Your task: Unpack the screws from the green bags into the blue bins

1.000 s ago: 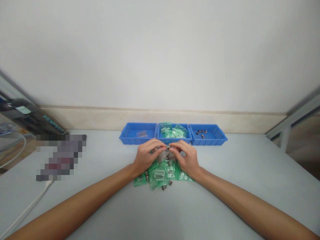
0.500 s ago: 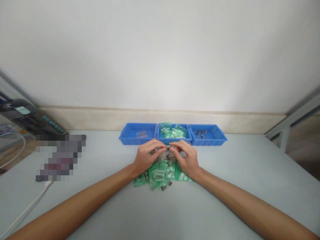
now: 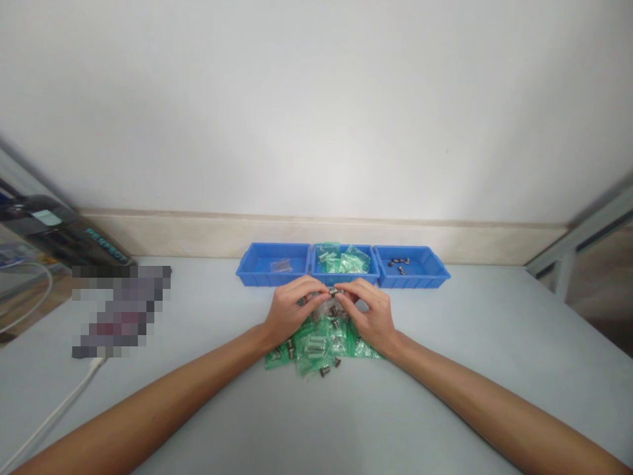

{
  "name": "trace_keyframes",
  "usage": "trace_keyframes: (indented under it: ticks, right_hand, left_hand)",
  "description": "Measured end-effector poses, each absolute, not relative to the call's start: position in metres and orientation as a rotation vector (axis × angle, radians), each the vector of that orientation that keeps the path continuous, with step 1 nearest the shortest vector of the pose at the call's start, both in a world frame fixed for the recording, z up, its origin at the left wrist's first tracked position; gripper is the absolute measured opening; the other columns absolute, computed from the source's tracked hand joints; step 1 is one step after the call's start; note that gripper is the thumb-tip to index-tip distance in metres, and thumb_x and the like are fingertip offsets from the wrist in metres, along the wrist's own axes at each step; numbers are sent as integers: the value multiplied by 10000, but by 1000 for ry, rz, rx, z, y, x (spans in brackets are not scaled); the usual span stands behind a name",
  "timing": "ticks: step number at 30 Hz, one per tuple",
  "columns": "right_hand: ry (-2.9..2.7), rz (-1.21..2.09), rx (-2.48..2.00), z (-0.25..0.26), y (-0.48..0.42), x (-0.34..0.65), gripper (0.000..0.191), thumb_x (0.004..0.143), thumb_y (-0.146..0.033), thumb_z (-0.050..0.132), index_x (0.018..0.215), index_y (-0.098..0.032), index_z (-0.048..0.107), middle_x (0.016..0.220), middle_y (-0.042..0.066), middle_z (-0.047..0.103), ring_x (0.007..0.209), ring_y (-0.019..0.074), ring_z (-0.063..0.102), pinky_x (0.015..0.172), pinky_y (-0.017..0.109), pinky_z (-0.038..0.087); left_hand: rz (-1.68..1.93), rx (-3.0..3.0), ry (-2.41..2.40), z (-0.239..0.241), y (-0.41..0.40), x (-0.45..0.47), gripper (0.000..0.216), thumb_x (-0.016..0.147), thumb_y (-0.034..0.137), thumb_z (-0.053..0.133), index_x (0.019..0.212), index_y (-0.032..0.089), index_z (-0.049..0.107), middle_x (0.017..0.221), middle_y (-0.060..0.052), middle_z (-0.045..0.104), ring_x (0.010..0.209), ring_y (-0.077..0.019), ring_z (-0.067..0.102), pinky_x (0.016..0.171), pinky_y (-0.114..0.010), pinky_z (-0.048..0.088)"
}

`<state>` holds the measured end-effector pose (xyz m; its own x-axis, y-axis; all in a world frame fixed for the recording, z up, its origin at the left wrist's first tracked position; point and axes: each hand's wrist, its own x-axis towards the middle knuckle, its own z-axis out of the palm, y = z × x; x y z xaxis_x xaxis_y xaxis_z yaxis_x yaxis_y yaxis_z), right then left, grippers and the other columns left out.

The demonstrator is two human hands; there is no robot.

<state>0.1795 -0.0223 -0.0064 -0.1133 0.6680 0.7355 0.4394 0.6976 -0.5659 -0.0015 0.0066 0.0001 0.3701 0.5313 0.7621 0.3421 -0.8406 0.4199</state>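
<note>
My left hand (image 3: 291, 309) and my right hand (image 3: 370, 311) meet over a heap of small green plastic bags (image 3: 316, 344) with metal parts in them. Both hands pinch one small metal part (image 3: 333, 291) between thumbs and forefingers, just in front of the middle bin. A few loose metal pieces (image 3: 325, 371) lie at the near edge of the heap. Three blue bins stand in a row behind: the left bin (image 3: 253, 269) holds a clear bag, the middle bin (image 3: 341, 272) holds green bags, the right bin (image 3: 429, 272) holds a few dark metal parts.
A white wall and a beige ledge run behind the bins. A blurred-out object (image 3: 121, 310) lies at the left with a white cable (image 3: 59, 412) running toward me. A dark box marked PERFECT (image 3: 74, 241) leans at the far left. A metal frame (image 3: 583, 237) stands at the right.
Almost nothing has changed. My fingertips have shifted slightly on the small metal part.
</note>
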Motion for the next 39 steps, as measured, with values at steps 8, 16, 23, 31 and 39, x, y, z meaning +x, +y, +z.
trace_keyframes:
  ticks: [8, 16, 23, 31, 39]
  right_hand:
    - [-1768, 242, -862, -6, -22, 180, 138, 899, -204, 590, 961, -180, 711, 676, 19, 628, 608, 144, 568, 599, 275, 481]
    - [-1769, 245, -874, -7, -22, 180, 148, 907, -223, 577, 958, -190, 711, 685, 20, 634, 615, 147, 572, 600, 279, 481]
    - [-1773, 255, -878, -7, -21, 180, 103, 901, -210, 585, 941, -186, 676, 672, 1, 574, 612, 136, 539, 582, 260, 459]
    - [-1747, 301, -882, -5, -24, 179, 85, 899, -219, 585, 931, -190, 658, 692, 0, 566, 625, 141, 536, 587, 265, 455]
    - [-1757, 292, -859, -6, -23, 179, 73, 897, -206, 595, 931, -177, 653, 693, -3, 559, 622, 132, 527, 585, 255, 443]
  left_hand:
    - [1457, 2433, 785, 0, 7, -2, 165, 899, 262, 595, 803, 153, 673, 777, -53, 712, 714, -136, 657, 656, -228, 522]
    - [1468, 2423, 804, -1, 7, -2, 192, 903, 288, 589, 799, 156, 681, 775, -55, 717, 728, -144, 666, 682, -241, 538]
    - [1486, 2409, 801, -2, 7, -1, 172, 897, 273, 599, 801, 156, 682, 780, -52, 717, 718, -140, 661, 651, -235, 531]
    - [1504, 2409, 780, 0, 7, -1, 120, 884, 231, 618, 836, 147, 690, 795, -54, 716, 721, -133, 659, 644, -219, 524]
    - [1508, 2414, 787, -1, 8, -1, 138, 884, 257, 621, 847, 147, 695, 806, -56, 720, 722, -132, 658, 655, -223, 528]
